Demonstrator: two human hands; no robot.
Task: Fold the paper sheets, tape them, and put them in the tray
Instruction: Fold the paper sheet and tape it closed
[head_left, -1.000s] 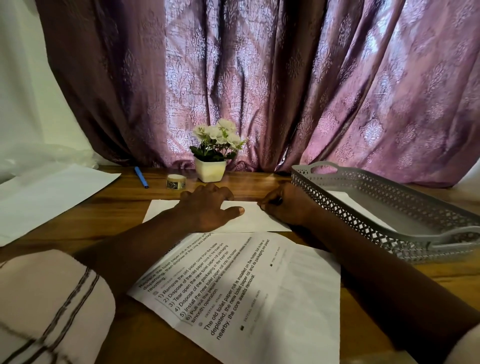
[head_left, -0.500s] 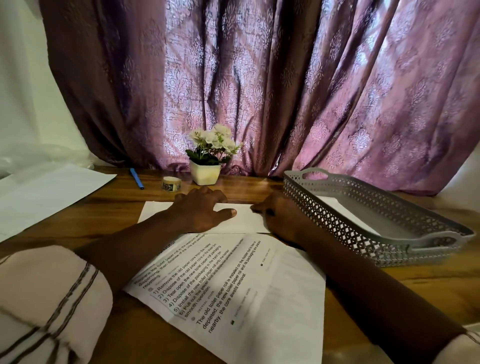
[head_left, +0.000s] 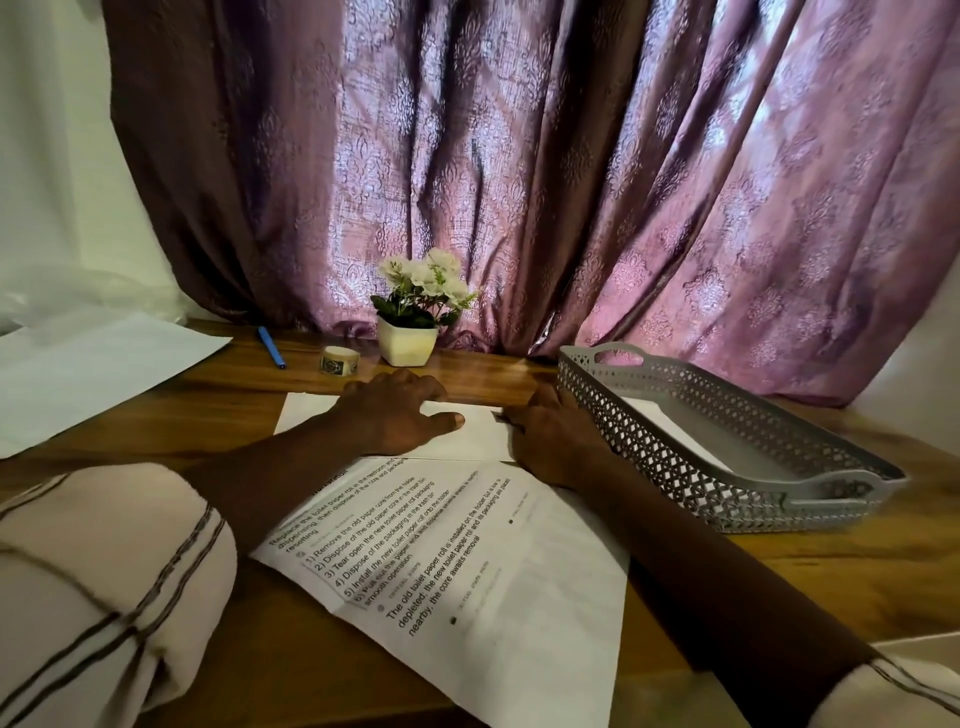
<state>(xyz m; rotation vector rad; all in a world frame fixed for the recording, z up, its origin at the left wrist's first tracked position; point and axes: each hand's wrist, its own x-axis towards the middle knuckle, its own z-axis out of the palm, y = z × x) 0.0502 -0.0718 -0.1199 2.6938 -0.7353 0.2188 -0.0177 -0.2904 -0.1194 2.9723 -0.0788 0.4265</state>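
Note:
A folded white paper (head_left: 304, 415) lies across the wooden table, beyond a printed sheet (head_left: 467, 561). My left hand (head_left: 400, 410) presses flat on the folded paper's middle, thumb stretched to the right. At the paper's right end my right hand (head_left: 550, 436) rests with its fingertips on the edge. The grey lattice tray (head_left: 727, 499) stands just to the right of that hand, and a white paper (head_left: 670, 426) lies inside it. A roll of tape (head_left: 338, 359) sits behind the folded paper, apart from both hands.
A blue pen (head_left: 271, 347) and a small white flower pot (head_left: 408, 343) stand near the table's back edge, in front of a purple curtain (head_left: 571, 182). A large white sheet (head_left: 78, 374) lies at the far left.
The view has shifted a little to the right and up. Both hands stay on the folded paper, and the right hand's fingertips have edged slightly along its right end.

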